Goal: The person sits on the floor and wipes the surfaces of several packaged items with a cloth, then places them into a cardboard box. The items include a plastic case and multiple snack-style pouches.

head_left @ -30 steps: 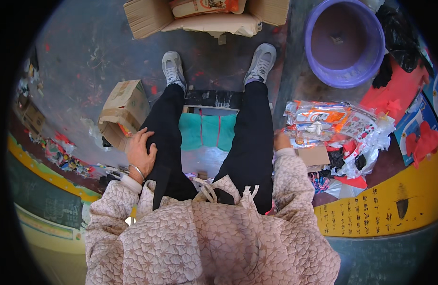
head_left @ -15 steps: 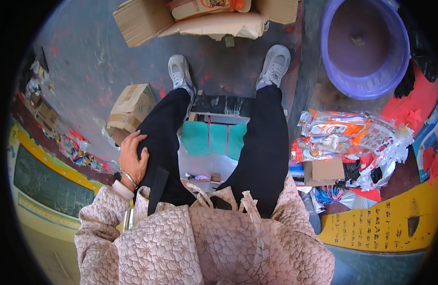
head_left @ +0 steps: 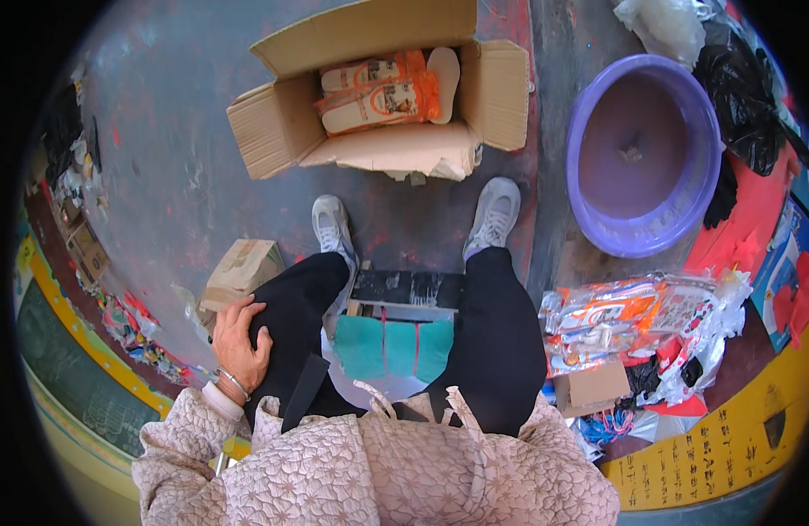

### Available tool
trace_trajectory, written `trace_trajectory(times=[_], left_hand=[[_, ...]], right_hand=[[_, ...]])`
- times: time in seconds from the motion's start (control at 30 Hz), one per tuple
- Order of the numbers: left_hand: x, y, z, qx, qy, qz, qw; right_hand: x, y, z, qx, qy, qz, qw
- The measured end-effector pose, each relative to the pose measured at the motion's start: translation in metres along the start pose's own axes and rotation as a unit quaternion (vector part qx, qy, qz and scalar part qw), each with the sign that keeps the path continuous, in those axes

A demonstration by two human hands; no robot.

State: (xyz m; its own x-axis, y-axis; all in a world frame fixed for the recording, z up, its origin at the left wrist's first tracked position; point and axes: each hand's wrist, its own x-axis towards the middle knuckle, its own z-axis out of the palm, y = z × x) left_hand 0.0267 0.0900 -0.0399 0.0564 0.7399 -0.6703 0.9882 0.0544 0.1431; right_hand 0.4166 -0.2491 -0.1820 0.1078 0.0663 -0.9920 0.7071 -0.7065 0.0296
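Observation:
My left hand [head_left: 240,346] lies on my left thigh, fingers stretched out and holding nothing. My right hand is out of sight; its sleeve bends down beside my body at the right. Between my legs, a folded teal pad [head_left: 394,347] with red strings round it rests beside a low dark wooden piece [head_left: 408,288]. Beyond my shoes stands an open cardboard box [head_left: 290,114]. Inside it lie white, sole-shaped pieces [head_left: 369,106] in clear and orange plastic wrap.
A purple tub [head_left: 576,167] of murky water stands at the far right. Nearer lie orange and clear plastic packs [head_left: 610,316], a small open carton [head_left: 593,386] and a black plastic bag [head_left: 736,96]. A small closed carton [head_left: 242,272] sits beside my left knee. Scraps line the left wall.
The view has tilted forward, so the cardboard box and its contents show more fully and everything sits lower in the picture. My left hand has stayed on my thigh.

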Motion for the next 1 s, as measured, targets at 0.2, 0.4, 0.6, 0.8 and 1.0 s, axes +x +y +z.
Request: trace_trajectory(times=[0.2, 0.4, 0.6, 0.8, 1.0], left_hand=[[0.015, 0.002, 0.005, -0.005, 0.082, 0.025, 0.996], [0.025, -0.009, 0.032, 0.004, 0.223, 0.098, 0.970], [0.017, -0.022, 0.077, 0.005, 0.305, 0.147, 0.941], [0.049, -0.058, 0.109, 0.116, 0.410, 0.225, 0.876], [0.043, -0.045, 0.107, 0.113, 0.384, 0.175, 0.899]], right_hand=[[0.033, 0.012, -0.012, 0.000, 0.041, -0.016, 0.999], [0.078, 0.014, 0.025, 0.009, 0.099, -0.070, 0.993], [0.108, 0.013, 0.065, 0.034, 0.143, -0.107, 0.983], [0.109, 0.016, 0.063, 0.045, 0.190, -0.149, 0.969], [0.113, 0.011, 0.051, 0.022, 0.201, -0.176, 0.963]])
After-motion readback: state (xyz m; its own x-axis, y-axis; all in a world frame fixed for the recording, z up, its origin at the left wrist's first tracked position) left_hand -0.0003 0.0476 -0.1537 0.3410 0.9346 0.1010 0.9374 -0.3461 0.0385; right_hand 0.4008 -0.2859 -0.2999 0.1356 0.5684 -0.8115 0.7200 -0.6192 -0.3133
